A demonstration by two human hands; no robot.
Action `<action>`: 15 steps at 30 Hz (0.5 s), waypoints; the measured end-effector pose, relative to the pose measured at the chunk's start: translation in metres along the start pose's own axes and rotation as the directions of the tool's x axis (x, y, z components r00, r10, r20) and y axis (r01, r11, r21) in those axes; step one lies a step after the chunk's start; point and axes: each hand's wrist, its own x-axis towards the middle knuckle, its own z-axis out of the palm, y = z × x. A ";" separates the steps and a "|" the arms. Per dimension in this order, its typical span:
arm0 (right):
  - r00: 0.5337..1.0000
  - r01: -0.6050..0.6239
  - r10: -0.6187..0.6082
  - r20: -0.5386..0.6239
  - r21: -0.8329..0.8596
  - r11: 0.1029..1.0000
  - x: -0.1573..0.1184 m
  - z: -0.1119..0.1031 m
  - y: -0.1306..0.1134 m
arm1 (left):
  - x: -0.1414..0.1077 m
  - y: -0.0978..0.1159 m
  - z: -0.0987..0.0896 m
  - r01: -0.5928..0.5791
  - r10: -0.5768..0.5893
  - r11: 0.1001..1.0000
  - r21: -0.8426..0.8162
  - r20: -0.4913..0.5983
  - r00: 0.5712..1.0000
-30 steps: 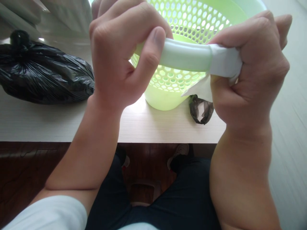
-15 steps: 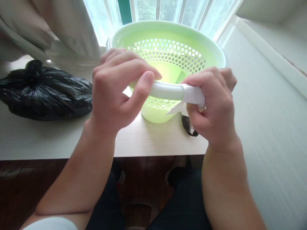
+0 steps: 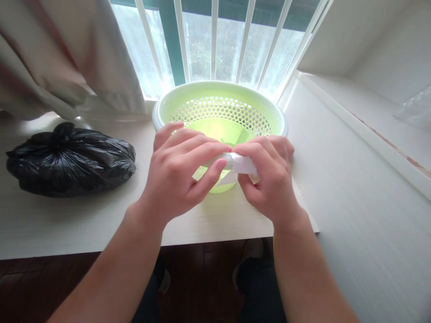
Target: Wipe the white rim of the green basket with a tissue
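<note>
The green basket (image 3: 220,91) stands on the surface (image 3: 202,231), its near rim between the fingers of both hands and its perforated far wall beyond them. The left hand (image 3: 178,172) has thumb and forefinger pinching the rim, the other fingers stretched over the basket's opening. Just beside them, the fingers of the right hand (image 3: 271,177) pinch the white paper (image 3: 244,165) against the rim (a loose corner of it hangs below the fingertips). The hands stand in the way of much of the near rim and wall.

Well to the left of the left fingers, a knotted black bag (image 3: 72,161) lies on the surface, apart from the basket. Past the bag hangs a curtain (image 3: 67,58); straight beyond the fingers is a barred window (image 3: 232,49). Far to the right of the right fingers lies some clear plastic (image 3: 417,107).
</note>
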 end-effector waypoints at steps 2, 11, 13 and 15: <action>1.000 -0.004 0.004 0.000 0.003 1.000 0.000 0.000 0.000 | 0.000 -0.001 0.003 0.003 -0.003 1.000 0.011 0.005 1.000; 0.999 0.029 -0.030 0.028 0.023 0.999 -0.001 -0.003 0.001 | -0.005 -0.015 0.022 -0.094 0.098 0.995 0.031 -0.225 0.969; 0.999 0.034 -0.035 0.033 0.030 0.999 -0.001 -0.003 0.002 | -0.005 -0.017 0.023 -0.106 0.111 0.994 0.033 -0.238 0.965; 0.999 0.038 -0.039 0.035 0.033 0.999 -0.001 -0.004 0.002 | -0.005 -0.017 0.023 -0.104 0.109 0.994 0.034 -0.244 0.964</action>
